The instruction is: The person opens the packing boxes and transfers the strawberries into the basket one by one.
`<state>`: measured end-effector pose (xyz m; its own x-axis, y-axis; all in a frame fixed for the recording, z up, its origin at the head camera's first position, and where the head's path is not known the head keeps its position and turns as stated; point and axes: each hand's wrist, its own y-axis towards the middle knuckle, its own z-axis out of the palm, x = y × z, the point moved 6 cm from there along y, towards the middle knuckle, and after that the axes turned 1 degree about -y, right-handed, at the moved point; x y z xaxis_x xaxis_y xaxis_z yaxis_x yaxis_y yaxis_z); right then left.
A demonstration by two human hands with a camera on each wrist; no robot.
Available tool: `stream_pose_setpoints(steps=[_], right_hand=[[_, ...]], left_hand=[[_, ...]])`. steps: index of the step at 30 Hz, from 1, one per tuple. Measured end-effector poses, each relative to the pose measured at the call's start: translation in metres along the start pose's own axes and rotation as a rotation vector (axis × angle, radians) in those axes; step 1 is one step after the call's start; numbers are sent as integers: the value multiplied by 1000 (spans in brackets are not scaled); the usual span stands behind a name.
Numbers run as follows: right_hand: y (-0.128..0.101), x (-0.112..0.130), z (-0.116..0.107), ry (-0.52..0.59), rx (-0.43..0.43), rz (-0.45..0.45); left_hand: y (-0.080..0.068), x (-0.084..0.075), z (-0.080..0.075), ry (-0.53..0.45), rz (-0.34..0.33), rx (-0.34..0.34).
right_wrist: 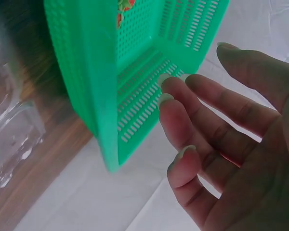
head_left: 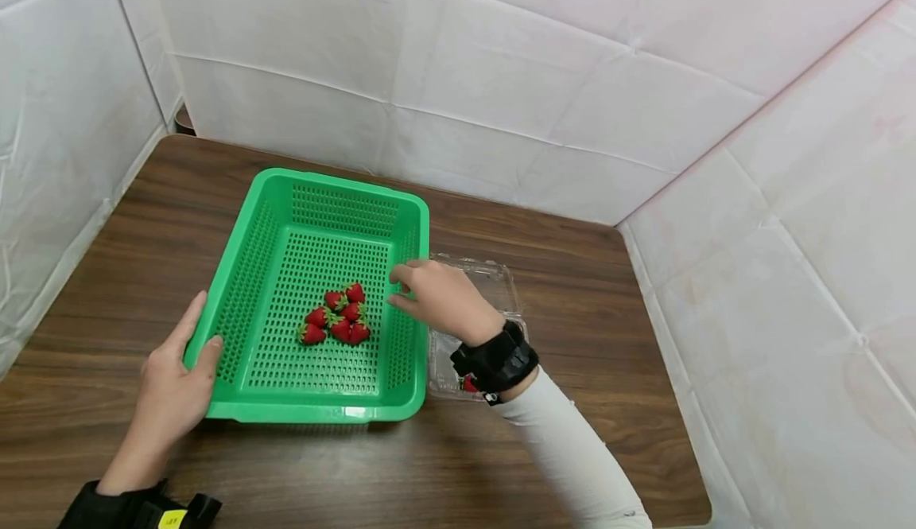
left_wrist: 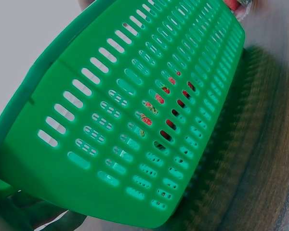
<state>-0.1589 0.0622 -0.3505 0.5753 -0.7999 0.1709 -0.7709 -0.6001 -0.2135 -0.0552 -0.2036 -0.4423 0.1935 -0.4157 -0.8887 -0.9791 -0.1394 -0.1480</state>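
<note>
A green perforated basket (head_left: 286, 211) sits on the brown wooden table (head_left: 572, 290). Several red strawberries (head_left: 336, 318) lie clustered on its floor; they also show through the slots of the basket (left_wrist: 135, 96) in the left wrist view as strawberries (left_wrist: 159, 103). My left hand (head_left: 193, 350) grips the basket's front left corner, thumb hooked over the rim and fingers along the outside. My right hand (head_left: 402, 288) hovers over the basket's right rim with relaxed fingers and holds nothing. In the right wrist view the right hand (right_wrist: 207, 125) shows an empty palm beside the basket (right_wrist: 86, 72).
A clear plastic clamshell box (head_left: 494, 282) lies open on the table right of the basket, under my right wrist, with one strawberry (head_left: 468, 384) in its near part. The clamshell (right_wrist: 9, 130) also shows by the right wrist. White sheeted walls (head_left: 501, 75) enclose the table.
</note>
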Motion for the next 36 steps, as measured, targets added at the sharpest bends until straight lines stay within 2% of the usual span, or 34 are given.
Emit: stream_pose_setpoints(steps=[5, 15, 24, 30, 36], right_hand=[[-14, -9, -1, 14, -50, 20], [-37, -41, 10, 32, -82, 108], [-62, -82, 34, -6, -59, 228], [-76, -99, 44, 6, -42, 248], [-81, -109, 62, -3, 42, 283]], left_hand=[[0, 1, 0, -4, -4, -1], [1, -1, -1, -22, 8, -21], [0, 0, 0, -12, 0, -8], [0, -1, 0, -18, 5, -8], [-1, -1, 0, -6, 9, -12]])
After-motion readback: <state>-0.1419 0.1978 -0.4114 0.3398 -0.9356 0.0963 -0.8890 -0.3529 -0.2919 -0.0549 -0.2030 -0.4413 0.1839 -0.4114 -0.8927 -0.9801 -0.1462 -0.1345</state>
